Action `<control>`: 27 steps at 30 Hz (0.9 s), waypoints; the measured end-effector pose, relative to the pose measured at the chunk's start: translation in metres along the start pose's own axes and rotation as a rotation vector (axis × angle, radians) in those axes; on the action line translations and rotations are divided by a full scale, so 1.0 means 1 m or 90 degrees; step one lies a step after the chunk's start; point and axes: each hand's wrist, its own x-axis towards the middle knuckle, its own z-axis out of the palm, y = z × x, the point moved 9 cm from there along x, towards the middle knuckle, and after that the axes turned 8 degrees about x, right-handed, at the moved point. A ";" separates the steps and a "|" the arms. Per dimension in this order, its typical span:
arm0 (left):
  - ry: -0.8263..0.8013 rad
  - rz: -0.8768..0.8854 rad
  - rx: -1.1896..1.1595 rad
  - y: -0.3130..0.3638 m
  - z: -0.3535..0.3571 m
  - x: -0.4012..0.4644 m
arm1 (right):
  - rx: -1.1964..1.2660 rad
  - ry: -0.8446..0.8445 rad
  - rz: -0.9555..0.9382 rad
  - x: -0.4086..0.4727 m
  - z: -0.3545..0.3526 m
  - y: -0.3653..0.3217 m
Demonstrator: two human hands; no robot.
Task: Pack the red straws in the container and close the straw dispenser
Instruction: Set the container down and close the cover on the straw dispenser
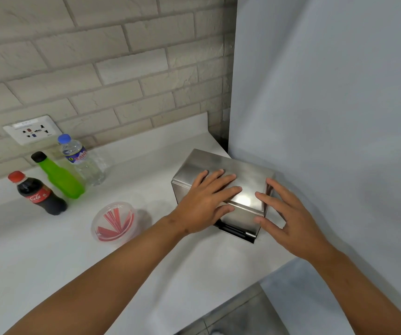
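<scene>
A steel straw dispenser [221, 163] stands on the white counter against the right wall, its lid down. My left hand [206, 201] lies flat on the lid with fingers spread. My right hand [289, 218] hovers at the dispenser's near right corner, fingers apart, fingertips touching its edge and front face. A round clear plastic container [114, 222] sits to the left of the dispenser. Several red straws [116, 220] lie inside it.
A cola bottle [38, 193], a green bottle [60, 176] and a water bottle [82, 160] stand at the back left near a wall socket [33, 130]. A brick wall runs behind. A grey wall [327, 117] bounds the right. The counter edge [219, 308] drops off at the front right.
</scene>
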 end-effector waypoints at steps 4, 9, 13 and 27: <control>-0.021 -0.060 -0.034 -0.034 -0.006 0.004 | -0.016 0.002 0.021 0.020 -0.006 -0.006; -0.071 -0.165 -0.040 -0.084 -0.007 0.003 | -0.033 -0.052 0.087 0.049 0.010 -0.010; -0.060 -0.188 -0.106 -0.090 -0.001 -0.004 | -0.108 -0.030 0.081 0.061 0.023 -0.019; -0.086 -0.225 -0.131 -0.097 0.009 -0.006 | -0.085 -0.018 0.109 0.060 0.025 -0.016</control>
